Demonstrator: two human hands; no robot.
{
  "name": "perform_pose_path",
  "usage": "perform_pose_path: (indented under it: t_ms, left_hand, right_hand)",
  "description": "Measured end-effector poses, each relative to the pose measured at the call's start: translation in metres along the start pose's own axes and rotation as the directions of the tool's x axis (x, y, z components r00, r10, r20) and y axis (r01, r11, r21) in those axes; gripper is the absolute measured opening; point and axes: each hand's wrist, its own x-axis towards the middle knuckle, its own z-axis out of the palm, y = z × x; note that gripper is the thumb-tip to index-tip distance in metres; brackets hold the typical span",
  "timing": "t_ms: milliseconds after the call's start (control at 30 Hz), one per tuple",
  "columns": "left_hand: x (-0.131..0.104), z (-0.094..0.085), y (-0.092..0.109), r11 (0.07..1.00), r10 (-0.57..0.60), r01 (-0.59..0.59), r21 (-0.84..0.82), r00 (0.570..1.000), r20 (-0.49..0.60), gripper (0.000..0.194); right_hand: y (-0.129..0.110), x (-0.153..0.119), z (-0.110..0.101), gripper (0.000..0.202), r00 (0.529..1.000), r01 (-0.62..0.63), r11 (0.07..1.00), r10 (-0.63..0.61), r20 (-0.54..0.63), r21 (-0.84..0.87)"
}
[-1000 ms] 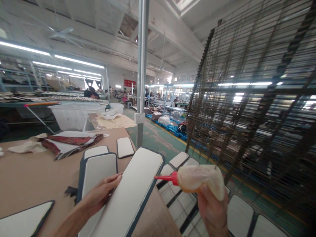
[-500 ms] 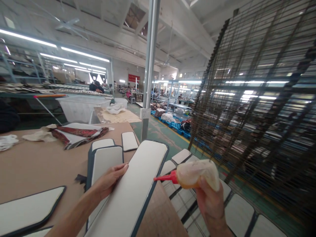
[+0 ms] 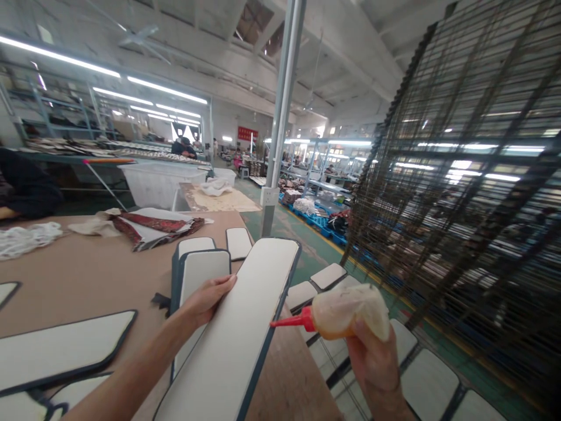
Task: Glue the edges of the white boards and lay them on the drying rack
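Observation:
A long white panel with a dark edge [image 3: 245,316] slants up in front of me. My left hand [image 3: 210,299] grips its left edge, thumb on the white face and the other fingers hidden. In my right hand [image 3: 372,356] is a squeeze glue bottle [image 3: 346,310], lying sideways, with yellowish liquid inside. Its red nozzle [image 3: 291,320] points left, and the tip is at the panel's right dark edge; whether it touches I cannot tell. Just behind the held panel, a stack of similar panels [image 3: 205,272] stands on the brown table [image 3: 105,269].
More panels [image 3: 65,345] lie at the table's left, and a small one [image 3: 239,242] at its far edge. Right of the table, several panels rest on a rack [image 3: 429,374]. A tall wire rack [image 3: 460,175] leans at right. A dark sleeve [image 3: 26,184] of another person shows at left.
The view has turned slightly left, so the surroundings sit further right. The nozzle tip has moved a little down along the panel's right edge. Both hands keep their holds.

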Motion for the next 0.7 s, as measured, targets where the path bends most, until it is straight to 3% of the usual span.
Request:
perform_pose_path:
  t_ms: [700]
  left_hand:
    - [0.028, -0.002, 0.023, 1.000, 0.023, -0.023, -0.019, 0.999, -0.031, 0.008]
  right_hand:
    - [0.007, -0.024, 0.005, 0.040, 0.993, -0.118, 0.991, 0.118, 0.011, -0.066]
